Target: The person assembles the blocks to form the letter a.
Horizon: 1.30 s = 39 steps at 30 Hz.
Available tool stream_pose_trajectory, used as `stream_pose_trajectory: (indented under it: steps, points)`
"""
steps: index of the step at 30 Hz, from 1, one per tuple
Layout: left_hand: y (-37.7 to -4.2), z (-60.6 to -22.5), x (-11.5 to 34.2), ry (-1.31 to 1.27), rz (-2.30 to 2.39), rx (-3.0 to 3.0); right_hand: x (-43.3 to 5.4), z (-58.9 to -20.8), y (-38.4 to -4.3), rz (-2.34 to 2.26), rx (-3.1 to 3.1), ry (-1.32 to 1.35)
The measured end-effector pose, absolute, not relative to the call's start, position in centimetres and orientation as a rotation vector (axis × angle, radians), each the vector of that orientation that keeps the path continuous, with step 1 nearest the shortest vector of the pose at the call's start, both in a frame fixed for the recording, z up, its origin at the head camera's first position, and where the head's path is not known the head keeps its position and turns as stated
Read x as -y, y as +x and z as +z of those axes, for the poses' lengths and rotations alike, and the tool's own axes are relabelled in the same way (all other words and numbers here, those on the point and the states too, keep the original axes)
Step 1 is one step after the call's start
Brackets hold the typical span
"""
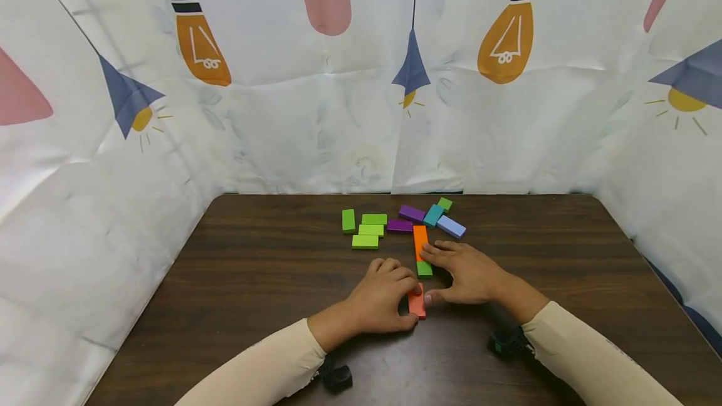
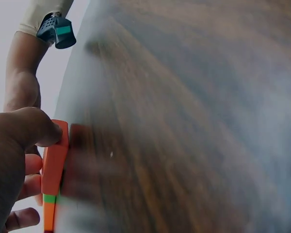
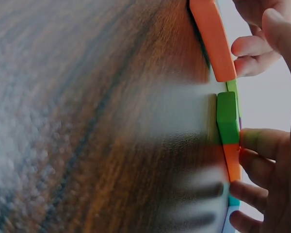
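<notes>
A coral-red block [image 1: 417,303] lies on the table nearest the body. My left hand [image 1: 384,298] grips it between thumb and fingers; in the left wrist view the thumb presses the near end of the same coral-red block [image 2: 55,160]. Just beyond it a green block [image 1: 425,269] and an orange block [image 1: 420,240] lie end to end. My right hand [image 1: 468,273] is spread, fingertips at the side of the orange block, its thumb close to the coral-red block. The right wrist view has the green block [image 3: 227,114] a short gap from the coral-red one.
Left of the row lie several light green blocks [image 1: 365,242]. Past the orange block are two purple blocks [image 1: 400,225], a teal block [image 1: 434,215], a light blue block [image 1: 452,227] and a small green block [image 1: 445,204]. A patterned curtain [image 1: 338,124] stands behind the dark wooden table [image 1: 254,281].
</notes>
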<state>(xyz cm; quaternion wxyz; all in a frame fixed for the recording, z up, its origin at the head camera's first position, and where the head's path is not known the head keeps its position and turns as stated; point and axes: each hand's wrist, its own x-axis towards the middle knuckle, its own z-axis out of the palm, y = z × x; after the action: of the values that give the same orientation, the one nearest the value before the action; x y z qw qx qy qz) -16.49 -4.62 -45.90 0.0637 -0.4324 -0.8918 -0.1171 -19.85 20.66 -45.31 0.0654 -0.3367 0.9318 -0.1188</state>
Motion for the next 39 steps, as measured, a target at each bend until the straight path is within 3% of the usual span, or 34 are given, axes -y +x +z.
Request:
stream_pose_trajectory:
  steps: [39]
  points:
    - [-17.17, -46.17, 3.6, -1.217, -0.285, 2.657, -20.91, -45.74, -19.82, -0.371, -2.825, -1.027]
